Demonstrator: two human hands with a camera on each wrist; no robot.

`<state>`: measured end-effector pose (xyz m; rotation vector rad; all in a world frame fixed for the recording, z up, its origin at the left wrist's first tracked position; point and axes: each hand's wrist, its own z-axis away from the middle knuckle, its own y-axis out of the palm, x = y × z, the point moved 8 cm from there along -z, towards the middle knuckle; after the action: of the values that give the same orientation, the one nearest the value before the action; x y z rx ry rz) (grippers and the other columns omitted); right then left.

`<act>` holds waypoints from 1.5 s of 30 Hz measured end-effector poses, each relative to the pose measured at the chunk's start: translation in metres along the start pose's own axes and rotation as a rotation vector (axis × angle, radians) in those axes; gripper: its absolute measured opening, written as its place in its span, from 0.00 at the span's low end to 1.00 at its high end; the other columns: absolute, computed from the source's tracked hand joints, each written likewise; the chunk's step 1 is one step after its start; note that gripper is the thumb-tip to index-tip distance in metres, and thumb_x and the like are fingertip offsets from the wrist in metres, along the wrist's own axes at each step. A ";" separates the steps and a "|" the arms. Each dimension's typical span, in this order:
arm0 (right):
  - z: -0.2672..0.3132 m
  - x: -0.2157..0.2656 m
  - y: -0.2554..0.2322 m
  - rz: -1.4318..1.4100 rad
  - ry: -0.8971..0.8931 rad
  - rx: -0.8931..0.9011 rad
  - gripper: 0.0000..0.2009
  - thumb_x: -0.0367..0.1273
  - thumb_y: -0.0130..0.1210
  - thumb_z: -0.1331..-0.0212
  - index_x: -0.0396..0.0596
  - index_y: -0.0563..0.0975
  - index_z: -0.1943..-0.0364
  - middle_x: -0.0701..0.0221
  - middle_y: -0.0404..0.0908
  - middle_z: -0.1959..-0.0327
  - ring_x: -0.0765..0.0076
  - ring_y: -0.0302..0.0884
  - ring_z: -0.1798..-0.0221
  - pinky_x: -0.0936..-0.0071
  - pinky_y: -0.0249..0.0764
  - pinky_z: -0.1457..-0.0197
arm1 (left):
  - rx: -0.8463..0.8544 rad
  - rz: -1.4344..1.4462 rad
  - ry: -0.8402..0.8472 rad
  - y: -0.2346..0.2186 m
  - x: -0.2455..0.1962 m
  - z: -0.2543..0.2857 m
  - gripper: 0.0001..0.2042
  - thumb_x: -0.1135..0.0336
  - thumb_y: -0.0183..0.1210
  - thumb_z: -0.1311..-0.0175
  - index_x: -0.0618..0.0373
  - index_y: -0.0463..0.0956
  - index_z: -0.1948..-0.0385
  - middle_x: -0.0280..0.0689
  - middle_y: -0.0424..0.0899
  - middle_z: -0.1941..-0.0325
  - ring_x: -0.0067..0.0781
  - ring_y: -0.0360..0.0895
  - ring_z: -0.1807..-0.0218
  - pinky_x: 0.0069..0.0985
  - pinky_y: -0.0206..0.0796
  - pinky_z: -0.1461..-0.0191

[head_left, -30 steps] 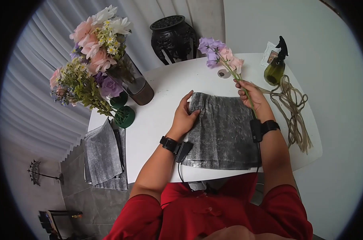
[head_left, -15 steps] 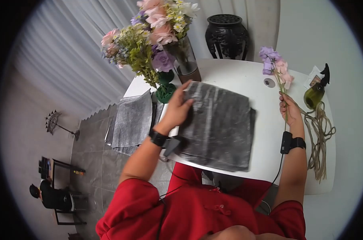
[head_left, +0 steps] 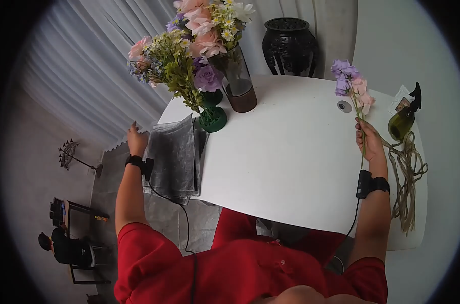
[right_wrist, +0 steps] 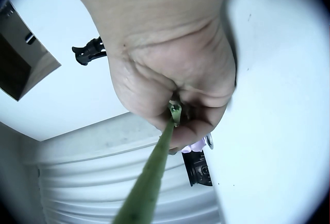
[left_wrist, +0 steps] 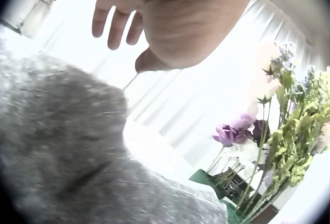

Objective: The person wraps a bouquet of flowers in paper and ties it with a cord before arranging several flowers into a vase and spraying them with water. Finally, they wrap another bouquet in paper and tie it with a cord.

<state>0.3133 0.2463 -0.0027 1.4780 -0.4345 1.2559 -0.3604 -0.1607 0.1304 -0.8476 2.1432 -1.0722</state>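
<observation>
Flowers (head_left: 361, 96): we see purple and pink blooms on long green stems, held in our right hand above the right part of the desk (head_left: 280, 152).
Right hand (head_left: 370, 139): narrow, its fingers curled round the stems.
Stems' long axis: roughly in line with our right forearm, blooms beyond the fingers, cut ends back towards our wrist.
Left hand (head_left: 137, 141): wide and holding nothing, fingers apart, by the outer edge of the grey sheets (head_left: 171, 157); we cannot tell whether it touches them.
Nearer hand: the right, with the flowers in its grip; our left is well apart, across the desk.
Grey sheets: stacked at the desk's left edge, partly over it.
Cords (head_left: 407, 187): loosely looped just outside our right forearm.
Spray bottle (head_left: 402, 124): green with a black head, beyond the cords, near a small white frame (head_left: 395, 105).
Arrangements: 2 at the far left, 1 in a glass vase (head_left: 240, 96), 1 on a green base (head_left: 213, 119).
Black stool (head_left: 290, 45): past the desk's far edge.
</observation>
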 end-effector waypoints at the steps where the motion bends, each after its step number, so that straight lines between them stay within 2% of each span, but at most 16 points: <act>1: 0.001 0.001 0.003 0.030 -0.004 0.002 0.16 0.38 0.53 0.37 0.46 0.73 0.49 0.78 0.71 0.65 0.86 0.64 0.73 0.89 0.61 0.75 | -0.038 0.192 0.067 -0.004 -0.027 0.004 0.23 0.80 0.51 0.46 0.57 0.67 0.44 0.44 0.78 0.54 0.39 0.76 0.52 0.31 0.67 0.48; 3: 0.004 0.003 0.008 0.062 -0.006 0.006 0.16 0.39 0.53 0.37 0.47 0.73 0.48 0.77 0.72 0.64 0.86 0.64 0.73 0.89 0.61 0.74 | -0.089 0.473 0.246 -0.017 -0.102 0.028 0.20 0.79 0.51 0.46 0.57 0.71 0.49 0.39 0.80 0.61 0.32 0.79 0.60 0.28 0.69 0.54; 6: 0.006 0.003 0.018 0.105 -0.015 0.037 0.17 0.39 0.53 0.37 0.46 0.72 0.47 0.76 0.73 0.61 0.85 0.65 0.71 0.88 0.63 0.70 | 0.311 0.864 0.319 0.005 -0.222 0.089 0.16 0.77 0.54 0.44 0.58 0.74 0.51 0.36 0.81 0.63 0.28 0.79 0.59 0.25 0.69 0.53; 9: 0.006 -0.009 0.039 0.002 -0.029 0.175 0.16 0.36 0.54 0.38 0.47 0.71 0.48 0.73 0.74 0.59 0.82 0.67 0.66 0.85 0.65 0.62 | 0.674 1.023 0.637 0.011 -0.342 0.173 0.11 0.74 0.51 0.36 0.63 0.74 0.54 0.38 0.79 0.59 0.27 0.80 0.59 0.21 0.72 0.56; 14: 0.020 -0.025 0.087 -0.025 -0.081 0.332 0.10 0.34 0.56 0.39 0.50 0.71 0.57 0.72 0.76 0.59 0.73 0.71 0.54 0.75 0.65 0.49 | 1.094 1.474 0.411 0.069 -0.452 0.272 0.13 0.65 0.47 0.30 0.61 0.71 0.51 0.35 0.78 0.60 0.21 0.74 0.61 0.21 0.68 0.54; 19: 0.020 -0.016 0.088 0.163 -0.207 0.175 0.10 0.37 0.55 0.38 0.51 0.69 0.58 0.71 0.78 0.59 0.75 0.74 0.57 0.77 0.66 0.52 | 1.421 1.567 0.314 0.091 -0.481 0.313 0.14 0.63 0.47 0.29 0.60 0.67 0.48 0.33 0.75 0.62 0.18 0.71 0.62 0.19 0.66 0.59; 21: 0.018 -0.018 0.084 0.214 -0.180 0.191 0.11 0.38 0.55 0.38 0.51 0.69 0.58 0.70 0.79 0.59 0.77 0.74 0.59 0.79 0.65 0.55 | 1.114 1.531 0.525 0.074 -0.479 0.301 0.15 0.65 0.51 0.31 0.59 0.67 0.46 0.32 0.75 0.62 0.17 0.71 0.65 0.16 0.65 0.65; 24: 0.024 -0.021 0.095 0.220 -0.148 0.243 0.11 0.38 0.54 0.37 0.50 0.69 0.58 0.69 0.80 0.60 0.82 0.71 0.62 0.83 0.62 0.62 | 1.014 1.438 0.557 0.065 -0.476 0.294 0.17 0.67 0.53 0.33 0.58 0.65 0.44 0.31 0.75 0.66 0.16 0.70 0.70 0.15 0.65 0.68; 26: 0.026 -0.020 0.099 0.184 -0.191 0.209 0.10 0.38 0.53 0.37 0.51 0.69 0.58 0.69 0.80 0.61 0.81 0.71 0.63 0.83 0.62 0.63 | 1.392 1.401 0.364 0.074 -0.479 0.304 0.16 0.64 0.54 0.33 0.60 0.68 0.47 0.29 0.75 0.73 0.16 0.69 0.74 0.15 0.64 0.70; 30: 0.028 -0.019 0.104 0.210 -0.230 0.236 0.09 0.36 0.52 0.37 0.50 0.68 0.58 0.67 0.79 0.61 0.79 0.72 0.60 0.84 0.62 0.63 | 1.605 1.603 0.354 0.092 -0.479 0.306 0.13 0.63 0.49 0.30 0.60 0.70 0.51 0.29 0.71 0.80 0.17 0.68 0.78 0.17 0.63 0.72; 34: 0.026 -0.022 0.100 0.175 -0.208 0.218 0.10 0.37 0.51 0.35 0.48 0.69 0.58 0.66 0.78 0.63 0.78 0.72 0.61 0.82 0.63 0.63 | 1.477 1.514 0.372 0.083 -0.474 0.300 0.11 0.63 0.44 0.28 0.60 0.70 0.55 0.28 0.65 0.83 0.18 0.63 0.81 0.18 0.59 0.73; 36: 0.020 -0.021 0.085 -0.042 -0.167 0.198 0.13 0.40 0.50 0.35 0.46 0.71 0.56 0.68 0.77 0.63 0.78 0.71 0.62 0.82 0.63 0.63 | 1.448 1.483 0.375 0.089 -0.473 0.300 0.11 0.64 0.45 0.29 0.60 0.72 0.55 0.32 0.70 0.81 0.21 0.67 0.78 0.22 0.63 0.71; 38: 0.014 -0.015 0.067 -0.119 -0.212 0.148 0.15 0.42 0.49 0.35 0.45 0.71 0.54 0.70 0.76 0.64 0.78 0.70 0.63 0.81 0.64 0.62 | 0.833 1.295 0.775 0.060 -0.470 0.278 0.11 0.65 0.47 0.31 0.60 0.74 0.55 0.39 0.76 0.75 0.27 0.73 0.72 0.25 0.67 0.66; 39: 0.010 -0.015 0.058 -0.219 -0.188 0.142 0.15 0.41 0.50 0.35 0.45 0.71 0.54 0.71 0.75 0.64 0.77 0.69 0.62 0.81 0.64 0.61 | 0.865 1.191 0.727 0.064 -0.468 0.274 0.11 0.66 0.50 0.33 0.59 0.76 0.57 0.43 0.79 0.68 0.36 0.76 0.67 0.28 0.68 0.60; 42: 0.011 -0.004 0.048 -0.345 -0.178 0.092 0.14 0.39 0.51 0.36 0.46 0.71 0.53 0.70 0.74 0.63 0.74 0.69 0.61 0.78 0.65 0.60 | 0.625 1.176 0.756 0.061 -0.464 0.259 0.10 0.66 0.51 0.35 0.59 0.77 0.58 0.43 0.79 0.67 0.42 0.76 0.66 0.30 0.68 0.60; 45: 0.019 0.008 0.058 -0.410 -0.194 0.095 0.12 0.38 0.51 0.37 0.47 0.72 0.56 0.70 0.74 0.65 0.72 0.70 0.61 0.76 0.66 0.59 | 0.605 1.148 0.724 0.065 -0.463 0.257 0.09 0.66 0.52 0.35 0.59 0.78 0.61 0.43 0.79 0.67 0.44 0.76 0.65 0.31 0.68 0.60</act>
<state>0.2781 0.2129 0.0349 1.6758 -0.1840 0.8218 0.0982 0.0990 0.0492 1.0899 2.0308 -1.2771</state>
